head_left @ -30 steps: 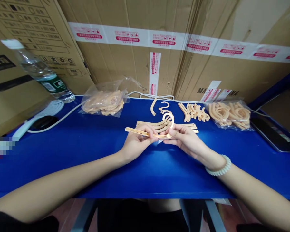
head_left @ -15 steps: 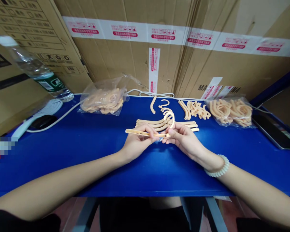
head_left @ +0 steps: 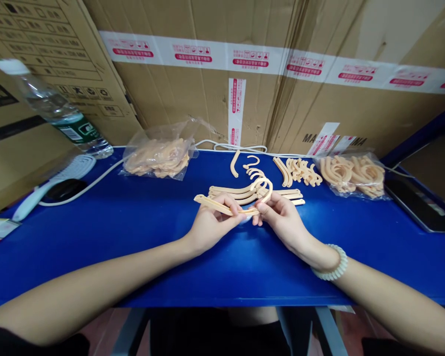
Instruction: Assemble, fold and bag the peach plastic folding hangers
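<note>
My left hand pinches a beige plastic hanger arm whose free end points left. In my right hand, thumb and fingers close around the base of a curved hanger hook, where it meets the arm's right end. The fingers partly cover that joint, so I cannot tell whether the two are locked together. Right behind my hands lie several hangers with their hooks side by side. Farther back are a single loose arm and a loose hook.
Several arms and a heap of hooks lie back right, beside a plastic bag of hooks and a tablet. A bag of arms, bottle, hairbrush and black mouse are left. Cardboard boxes stand behind.
The held arm has tilted, its left end now higher than its right, and shows more of its face. The hook has turned and moved slightly right. Both hands keep their hold.
</note>
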The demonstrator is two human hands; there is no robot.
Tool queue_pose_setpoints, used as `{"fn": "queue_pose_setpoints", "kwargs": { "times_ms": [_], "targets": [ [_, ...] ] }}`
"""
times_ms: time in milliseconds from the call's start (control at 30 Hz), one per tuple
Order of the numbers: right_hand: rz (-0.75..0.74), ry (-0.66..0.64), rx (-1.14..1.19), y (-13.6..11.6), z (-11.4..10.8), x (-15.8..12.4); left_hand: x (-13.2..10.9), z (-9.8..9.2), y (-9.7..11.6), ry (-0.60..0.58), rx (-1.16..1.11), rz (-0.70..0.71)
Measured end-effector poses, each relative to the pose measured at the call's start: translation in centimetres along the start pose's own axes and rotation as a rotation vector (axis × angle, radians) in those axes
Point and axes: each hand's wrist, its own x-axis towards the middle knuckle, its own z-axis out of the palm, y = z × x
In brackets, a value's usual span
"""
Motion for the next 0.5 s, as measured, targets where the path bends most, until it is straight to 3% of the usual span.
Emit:
{"fn": "queue_pose_setpoints", "kwargs": {
  "times_ms": [300, 500],
  "targets": [
    [-0.058, -0.004, -0.146, -0.41, -0.51, 0.26, 0.4, 0.14, 0.27, 0.115, -0.183, -0.153],
    [0.011, -0.066, -0.065, -0.33, -0.48, 0.39, 0.35, 0.61, 0.39, 0.001, -0.133, -0.158]
  ]
}}
